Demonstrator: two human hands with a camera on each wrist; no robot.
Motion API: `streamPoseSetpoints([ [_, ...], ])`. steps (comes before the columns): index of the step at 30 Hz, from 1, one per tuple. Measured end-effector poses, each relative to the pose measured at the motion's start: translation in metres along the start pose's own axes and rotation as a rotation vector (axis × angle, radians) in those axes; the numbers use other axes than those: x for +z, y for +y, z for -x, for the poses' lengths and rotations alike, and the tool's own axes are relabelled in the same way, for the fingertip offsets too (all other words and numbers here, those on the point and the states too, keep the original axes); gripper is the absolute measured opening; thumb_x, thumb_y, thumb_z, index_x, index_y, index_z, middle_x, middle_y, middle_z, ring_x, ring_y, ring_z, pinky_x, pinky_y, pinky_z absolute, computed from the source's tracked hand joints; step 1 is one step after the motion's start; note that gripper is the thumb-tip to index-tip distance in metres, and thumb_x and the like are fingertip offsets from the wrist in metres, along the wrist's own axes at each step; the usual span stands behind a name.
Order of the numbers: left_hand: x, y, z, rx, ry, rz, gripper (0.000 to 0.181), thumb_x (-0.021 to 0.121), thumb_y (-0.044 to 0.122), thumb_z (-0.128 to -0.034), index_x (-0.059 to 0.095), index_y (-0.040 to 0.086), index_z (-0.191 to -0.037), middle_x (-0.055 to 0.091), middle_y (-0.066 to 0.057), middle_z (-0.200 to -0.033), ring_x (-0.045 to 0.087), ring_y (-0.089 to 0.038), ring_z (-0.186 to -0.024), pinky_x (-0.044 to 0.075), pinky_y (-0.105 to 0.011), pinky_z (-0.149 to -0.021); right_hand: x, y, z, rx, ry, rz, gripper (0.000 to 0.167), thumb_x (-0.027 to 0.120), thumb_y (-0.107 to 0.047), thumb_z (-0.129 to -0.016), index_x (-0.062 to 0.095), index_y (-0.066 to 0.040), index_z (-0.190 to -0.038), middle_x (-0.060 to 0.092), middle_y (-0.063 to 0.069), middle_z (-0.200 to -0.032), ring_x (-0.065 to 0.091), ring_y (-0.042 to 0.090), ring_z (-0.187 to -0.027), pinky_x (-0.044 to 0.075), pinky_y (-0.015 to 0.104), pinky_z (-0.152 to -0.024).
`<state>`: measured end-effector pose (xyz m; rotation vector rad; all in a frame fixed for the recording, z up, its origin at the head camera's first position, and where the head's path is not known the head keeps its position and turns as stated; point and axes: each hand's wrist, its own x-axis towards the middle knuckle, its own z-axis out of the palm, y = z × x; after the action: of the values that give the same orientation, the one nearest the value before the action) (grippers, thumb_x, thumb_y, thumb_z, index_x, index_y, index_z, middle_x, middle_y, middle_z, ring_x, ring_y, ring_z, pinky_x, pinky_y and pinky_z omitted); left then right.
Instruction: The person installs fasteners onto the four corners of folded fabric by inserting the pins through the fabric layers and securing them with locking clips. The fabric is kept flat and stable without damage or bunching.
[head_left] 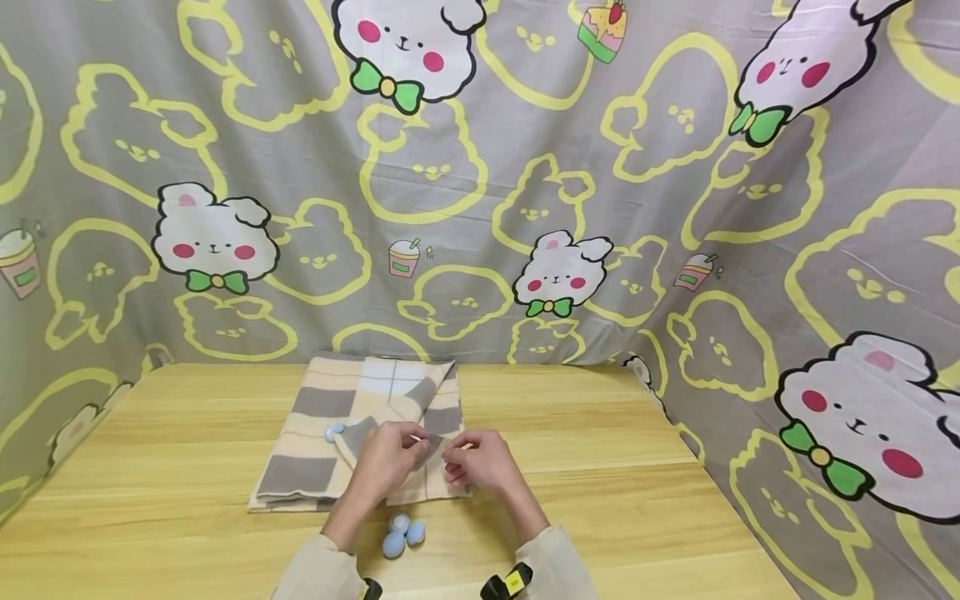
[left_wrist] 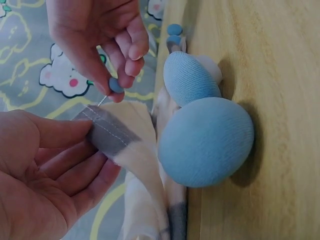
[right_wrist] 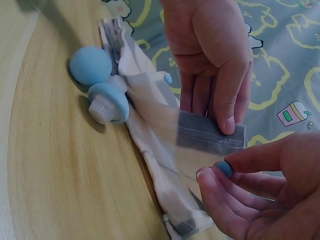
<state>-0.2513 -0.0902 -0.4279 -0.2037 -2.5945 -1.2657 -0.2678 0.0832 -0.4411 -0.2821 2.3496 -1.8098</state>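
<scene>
Left fingers [left_wrist: 72, 177] pinching cloth [head_left: 378, 408], blue-headed pin [right_wrist: 225, 169] between right fingers [right_wrist: 257, 156]

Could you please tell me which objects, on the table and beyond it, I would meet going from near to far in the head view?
Blue rounded pieces → checked cloth → patterned curtain.
</scene>
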Motion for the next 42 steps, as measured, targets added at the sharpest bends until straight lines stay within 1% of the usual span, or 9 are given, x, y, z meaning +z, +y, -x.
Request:
streamPoseSetpoints([
  [5, 0.0005, 0.0012, 0.0012, 0.003, -0.006, -0.013, 0.003, 0.075, 0.006, -0.0875, 0.078, 0.007, -0.086, 0.076, -0.002, -0.083, 0.062, -0.011, -0.071, 0.049, -0.029, -0.062, 0.0007, 0.0006, 0.0003, -0.002, 0.001, -0.015, 0.014, 0.066, -0.001, -0.091, 0.07, 0.013, -0.095, 0.071, 0.021, -0.074, 0.063, 0.014, -0.057, 0.06, 0.036, -0.057],
  [12, 0.001, 0.0028, 0.0022, 0.026, -0.017, -0.011, 0.01, 0.075, 0.005, -0.087, 0.077, 0.012, -0.081, 0.075, -0.001, -0.08, 0.06, -0.011, -0.068, 0.047, -0.029, -0.06, 0.0003, -0.0014, 0.0024, -0.002, -0.002, -0.029, 0.013, 0.067, -0.001, -0.09, 0.07, 0.011, -0.093, 0.071, 0.018, -0.072, 0.063, 0.013, -0.056, 0.059, 0.032, -0.055],
  [16, 0.0018, 0.0034, 0.0009, 0.025, -0.023, -0.005, 0.009, 0.075, 0.004, -0.0869, 0.078, 0.012, -0.082, 0.075, 0.0, -0.08, 0.057, -0.01, -0.066, 0.046, -0.027, -0.058, 0.0, -0.0014, 0.0012, 0.009, -0.007, -0.03, 0.013, 0.066, 0.0, -0.09, 0.07, 0.011, -0.093, 0.071, 0.015, -0.07, 0.063, 0.012, -0.056, 0.058, 0.031, -0.056],
  [20, 0.0027, 0.0034, 0.0006, 0.021, -0.033, 0.004, 0.008, 0.075, 0.004, -0.0872, 0.079, 0.01, -0.085, 0.076, -0.001, -0.081, 0.057, -0.009, -0.064, 0.045, -0.026, -0.056, -0.0003, -0.0015, 0.0004, 0.014, -0.01, -0.022, 0.012, 0.066, 0.001, -0.089, 0.071, 0.011, -0.093, 0.07, 0.013, -0.07, 0.063, 0.012, -0.056, 0.058, 0.031, -0.056],
  [25, 0.0034, 0.0045, 0.0024, 0.01, -0.048, 0.028, 0.009, 0.074, 0.004, -0.088, 0.08, 0.011, -0.086, 0.077, -0.001, -0.085, 0.062, -0.01, -0.07, 0.05, -0.028, -0.062, 0.0003, -0.0025, 0.0022, 0.006, -0.009, -0.016, 0.012, 0.067, 0.0, -0.089, 0.071, 0.011, -0.093, 0.071, 0.016, -0.071, 0.062, 0.012, -0.055, 0.058, 0.032, -0.055],
  [27, 0.0033, 0.0049, 0.0032, 0.011, -0.056, 0.035, 0.009, 0.074, 0.006, -0.0888, 0.081, 0.013, -0.087, 0.078, 0.0, -0.086, 0.064, -0.009, -0.074, 0.051, -0.029, -0.065, 0.0004, -0.0028, 0.0031, 0.006, -0.008, -0.016, 0.012, 0.067, 0.0, -0.089, 0.071, 0.01, -0.093, 0.071, 0.017, -0.071, 0.062, 0.012, -0.055, 0.059, 0.033, -0.056],
  [35, 0.0036, 0.0049, 0.0035, 0.022, -0.064, 0.03, 0.014, 0.068, 0.016, -0.0966, 0.08, 0.014, -0.088, 0.071, 0.003, -0.077, 0.054, -0.011, -0.067, 0.044, -0.028, -0.062, 0.0001, -0.0013, 0.0023, 0.011, -0.025, -0.042, 0.013, 0.065, 0.002, -0.089, 0.069, 0.013, -0.093, 0.07, 0.015, -0.07, 0.064, 0.013, -0.056, 0.06, 0.033, -0.057],
  [39, 0.0036, 0.0053, 0.0033, 0.011, -0.054, 0.034, 0.016, 0.064, 0.014, -0.099, 0.078, 0.012, -0.091, 0.072, 0.0, -0.078, 0.059, -0.011, -0.07, 0.046, -0.029, -0.062, 0.0, -0.001, 0.0016, 0.017, -0.032, -0.071, 0.013, 0.064, 0.003, -0.088, 0.068, 0.014, -0.094, 0.069, 0.012, -0.07, 0.064, 0.013, -0.057, 0.059, 0.032, -0.058],
  [42, 0.0033, 0.0056, 0.0035, -0.006, -0.053, 0.045, 0.014, 0.065, 0.012, -0.0984, 0.077, 0.011, -0.092, 0.073, -0.001, -0.079, 0.062, -0.012, -0.072, 0.048, -0.03, -0.062, 0.0001, -0.001, 0.0019, 0.015, -0.036, -0.08, 0.013, 0.064, 0.004, -0.088, 0.068, 0.015, -0.094, 0.07, 0.014, -0.07, 0.064, 0.013, -0.058, 0.06, 0.032, -0.058],
])
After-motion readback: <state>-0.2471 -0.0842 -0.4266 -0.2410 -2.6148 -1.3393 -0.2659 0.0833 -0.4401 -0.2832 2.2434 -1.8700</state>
